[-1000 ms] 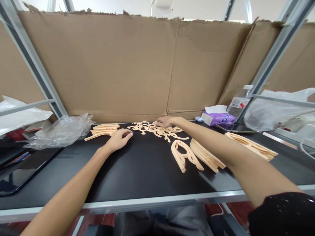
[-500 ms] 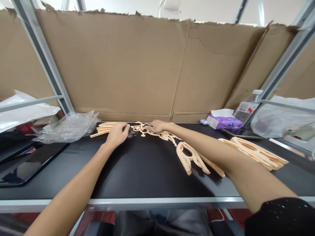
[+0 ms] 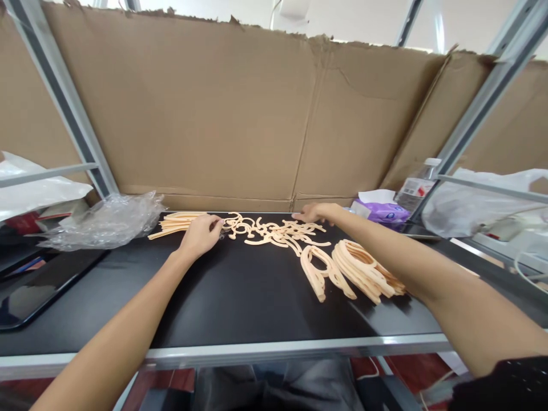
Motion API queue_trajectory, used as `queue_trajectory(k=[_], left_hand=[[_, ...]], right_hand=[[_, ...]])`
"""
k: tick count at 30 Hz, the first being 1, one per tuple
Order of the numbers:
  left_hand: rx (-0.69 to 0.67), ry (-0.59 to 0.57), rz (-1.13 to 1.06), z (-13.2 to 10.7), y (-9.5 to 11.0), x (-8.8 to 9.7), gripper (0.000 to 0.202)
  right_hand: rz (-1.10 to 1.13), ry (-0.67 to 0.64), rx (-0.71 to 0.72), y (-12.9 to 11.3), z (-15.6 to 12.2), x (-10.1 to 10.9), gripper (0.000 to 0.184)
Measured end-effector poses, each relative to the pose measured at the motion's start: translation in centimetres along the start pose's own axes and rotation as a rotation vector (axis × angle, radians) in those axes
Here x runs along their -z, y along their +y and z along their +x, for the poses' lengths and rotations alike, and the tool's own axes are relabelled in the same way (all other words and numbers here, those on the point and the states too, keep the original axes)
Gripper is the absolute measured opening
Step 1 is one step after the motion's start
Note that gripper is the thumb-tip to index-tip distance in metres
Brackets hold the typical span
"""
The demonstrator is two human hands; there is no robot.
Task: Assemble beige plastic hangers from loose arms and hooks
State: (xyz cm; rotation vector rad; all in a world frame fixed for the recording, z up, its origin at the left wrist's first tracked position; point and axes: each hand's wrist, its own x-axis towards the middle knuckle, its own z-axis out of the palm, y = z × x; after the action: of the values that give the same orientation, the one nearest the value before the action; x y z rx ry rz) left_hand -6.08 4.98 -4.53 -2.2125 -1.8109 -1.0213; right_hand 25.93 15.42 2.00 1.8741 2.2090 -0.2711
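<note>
My left hand [image 3: 200, 235] is at the back left of the black table, thumb and fingertips pinched together. Whatever the pinch holds is too small to make out. Beside its fingertips lies a small glinting dark patch, partly hidden. To its right spreads a loose pile of cream curved pieces [image 3: 280, 233], some shaped like hooks. My right hand [image 3: 311, 213] is over the pile's far right end, fingers loosely bent and apart, with nothing visible in them. A bundle of cream slatted pieces [image 3: 171, 224], like folding-hanger arms, lies left of my left hand.
Cream looped hanger-like frames [image 3: 323, 271] and a stack of similar ones [image 3: 363, 268] lie front right, partly under my right forearm. Crumpled clear plastic [image 3: 115, 220] and a dark phone-like slab [image 3: 43, 291] are left. A purple tissue pack [image 3: 385, 211] and bottle [image 3: 417, 185] stand right.
My right hand has moved right, from the middle of the curved pieces to their far right end, uncovering more of the pile. My left hand stays pinched in about the same place. The view has shifted slightly.
</note>
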Motion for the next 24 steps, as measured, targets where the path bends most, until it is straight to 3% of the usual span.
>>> queue_trajectory(k=[2,4,10,13,18,24], left_hand=[[0.002,-0.012,0.006,0.0,0.1,0.0,0.036],[-0.001,-0.019,0.01,0.0,0.2,0.0,0.036],[-0.036,-0.032,0.0,-0.3,0.6,0.1,0.037],[-0.048,-0.041,-0.017,-0.4,1.2,0.1,0.037],[-0.092,-0.073,-0.055,-0.6,2.1,-0.2,0.034],[-0.198,-0.186,-0.135,-1.5,4.4,-1.0,0.024]], right_hand=[[0.116,-0.098,-0.13,1.5,0.1,-0.7,0.086],[0.204,-0.131,-0.15,2.2,0.2,-1.3,0.092],[0.414,-0.225,0.007,0.7,-0.9,-0.9,0.096],[0.395,-0.226,0.018,0.3,-1.6,-0.3,0.098],[0.261,-0.3,-0.082,1.4,-2.3,-0.7,0.102],[0.367,-0.252,0.006,1.1,-3.1,-1.4,0.096]])
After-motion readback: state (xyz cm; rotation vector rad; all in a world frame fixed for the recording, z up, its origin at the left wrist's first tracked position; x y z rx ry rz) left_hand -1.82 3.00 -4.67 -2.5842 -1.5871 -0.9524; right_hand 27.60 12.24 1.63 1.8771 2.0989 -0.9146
